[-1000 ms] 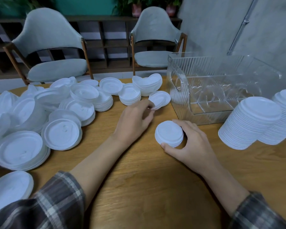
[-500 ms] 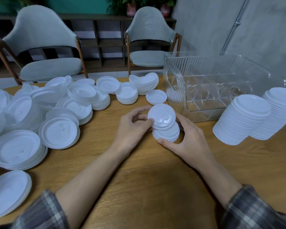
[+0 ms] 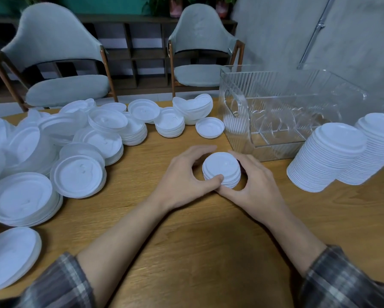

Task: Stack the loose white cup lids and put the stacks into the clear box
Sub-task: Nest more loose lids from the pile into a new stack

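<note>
A small stack of white lids (image 3: 221, 168) stands on the wooden table in front of me. My left hand (image 3: 184, 176) curls round its left side, thumb on the near rim. My right hand (image 3: 255, 185) cups its right side. The clear box (image 3: 275, 112) stands just behind, to the right, with dividers inside and no lids in it. Many loose white lids (image 3: 75, 138) lie in heaps across the left of the table. A single upturned lid (image 3: 209, 127) lies beside the box's left wall.
Two tall leaning lid stacks (image 3: 328, 156) rest to the right of the box's front. Short lid stacks (image 3: 170, 125) line the table's far edge. Two grey chairs (image 3: 199, 52) stand beyond the table. Bare wood (image 3: 197, 241) lies between my forearms.
My left hand took a lid from near the box, brought it onto the small stack, and now both hands close round the stack.
</note>
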Demonstrator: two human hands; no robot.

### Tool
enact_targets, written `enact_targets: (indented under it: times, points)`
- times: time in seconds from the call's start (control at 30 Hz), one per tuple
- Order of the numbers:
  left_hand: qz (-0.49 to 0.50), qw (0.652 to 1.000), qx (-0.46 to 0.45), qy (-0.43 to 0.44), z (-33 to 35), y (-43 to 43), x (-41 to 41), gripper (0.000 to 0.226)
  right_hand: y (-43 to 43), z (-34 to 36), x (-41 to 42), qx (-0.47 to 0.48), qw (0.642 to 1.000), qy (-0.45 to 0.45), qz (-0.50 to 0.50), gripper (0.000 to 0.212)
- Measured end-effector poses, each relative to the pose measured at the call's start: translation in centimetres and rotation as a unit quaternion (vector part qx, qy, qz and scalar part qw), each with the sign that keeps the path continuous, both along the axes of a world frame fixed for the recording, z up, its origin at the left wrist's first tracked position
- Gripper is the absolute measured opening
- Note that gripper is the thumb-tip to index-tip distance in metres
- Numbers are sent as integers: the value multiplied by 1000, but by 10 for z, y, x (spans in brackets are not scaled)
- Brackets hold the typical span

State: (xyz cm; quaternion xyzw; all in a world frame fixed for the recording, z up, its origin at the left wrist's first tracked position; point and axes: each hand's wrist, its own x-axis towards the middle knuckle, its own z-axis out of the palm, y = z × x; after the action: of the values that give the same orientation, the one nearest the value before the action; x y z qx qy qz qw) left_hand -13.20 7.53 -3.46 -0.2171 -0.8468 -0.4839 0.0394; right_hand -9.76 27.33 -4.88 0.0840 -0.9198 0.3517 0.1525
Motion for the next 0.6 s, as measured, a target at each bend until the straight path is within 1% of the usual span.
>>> enact_targets:
  times: [0.07,0.13,0.2,0.37,0.53,0.6]
  points:
    - [-2,1000,7,-4,2,1,0,62,0,0,-1,3,1000,-6,-3,84]
    - [15,1000,4,8,3,3,-1,62,0,0,-1,-2,1000,-15,-9,94]
    - [27,999,-6,22,2,6,-1,61,0,-1,-1,-10,1000,-16,-12,99]
    - [42,999,4,21,-4,10,-2,56,2,-1,-1,4,1000,-24,-13,99]
    - [42,999,-10,2,-5,8,-5,61,2,-1,-1,8,999,-34,-3,104]
    - [33,999,-16,-1,-5,8,-5,61,2,-1,-1,8,999,-32,-6,101]
